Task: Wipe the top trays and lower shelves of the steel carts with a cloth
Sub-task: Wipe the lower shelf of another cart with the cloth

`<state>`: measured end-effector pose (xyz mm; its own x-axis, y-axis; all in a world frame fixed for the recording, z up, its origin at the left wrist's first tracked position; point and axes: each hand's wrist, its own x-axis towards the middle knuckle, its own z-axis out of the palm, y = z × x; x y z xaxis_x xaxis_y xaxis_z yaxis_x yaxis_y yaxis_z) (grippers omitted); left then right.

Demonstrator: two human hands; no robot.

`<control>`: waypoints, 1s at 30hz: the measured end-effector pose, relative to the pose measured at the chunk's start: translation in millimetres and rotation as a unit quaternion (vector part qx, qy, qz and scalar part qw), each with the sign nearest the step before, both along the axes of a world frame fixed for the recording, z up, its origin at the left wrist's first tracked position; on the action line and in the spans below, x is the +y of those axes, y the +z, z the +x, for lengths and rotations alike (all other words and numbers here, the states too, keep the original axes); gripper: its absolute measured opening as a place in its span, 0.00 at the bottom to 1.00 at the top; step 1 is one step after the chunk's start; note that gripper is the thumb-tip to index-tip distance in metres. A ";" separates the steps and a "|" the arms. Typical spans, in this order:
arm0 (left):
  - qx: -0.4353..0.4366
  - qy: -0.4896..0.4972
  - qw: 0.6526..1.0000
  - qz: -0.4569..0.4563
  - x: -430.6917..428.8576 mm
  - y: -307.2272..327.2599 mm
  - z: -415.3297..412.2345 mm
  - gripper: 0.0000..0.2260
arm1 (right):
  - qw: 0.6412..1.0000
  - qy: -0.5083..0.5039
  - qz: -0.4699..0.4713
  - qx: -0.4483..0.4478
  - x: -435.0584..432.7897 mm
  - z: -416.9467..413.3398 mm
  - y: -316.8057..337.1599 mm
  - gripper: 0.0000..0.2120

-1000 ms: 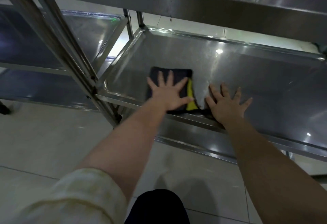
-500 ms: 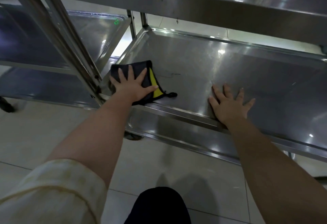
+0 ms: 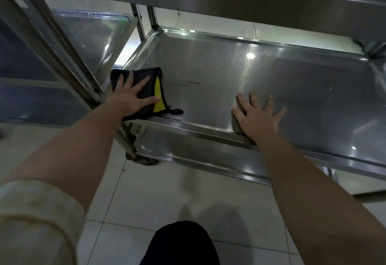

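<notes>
Two grips, flat and spread: left grip (image 3: 133, 97) presses cloth (image 3: 158, 89) into shelf (image 3: 208, 66) corner, right grip (image 3: 259, 116) braces front rim; keep your palm pressure even

No text could be read.
The cloth (image 3: 152, 74) and the steel cart shelf (image 3: 271, 72) showed no legible lettering, label, brand or number.
</notes>
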<state>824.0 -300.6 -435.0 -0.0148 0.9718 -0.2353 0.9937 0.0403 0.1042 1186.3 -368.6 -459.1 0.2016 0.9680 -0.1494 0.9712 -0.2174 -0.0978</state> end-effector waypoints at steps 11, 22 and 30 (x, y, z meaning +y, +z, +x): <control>-0.002 -0.134 0.991 0.014 -54.6 -11.5 206.2 0.43 | 0.992 -0.043 0.053 0.109 -0.1 9.5 2.2 0.24; 0.046 0.000 0.999 -0.013 -38.1 2.2 -11.6 0.49 | 0.999 -0.001 0.035 0.041 -8.0 5.9 0.7 0.30; 0.021 -0.096 0.995 0.022 -66.3 -8.5 136.8 0.39 | 0.997 -0.007 0.023 0.074 -6.5 6.9 3.0 0.27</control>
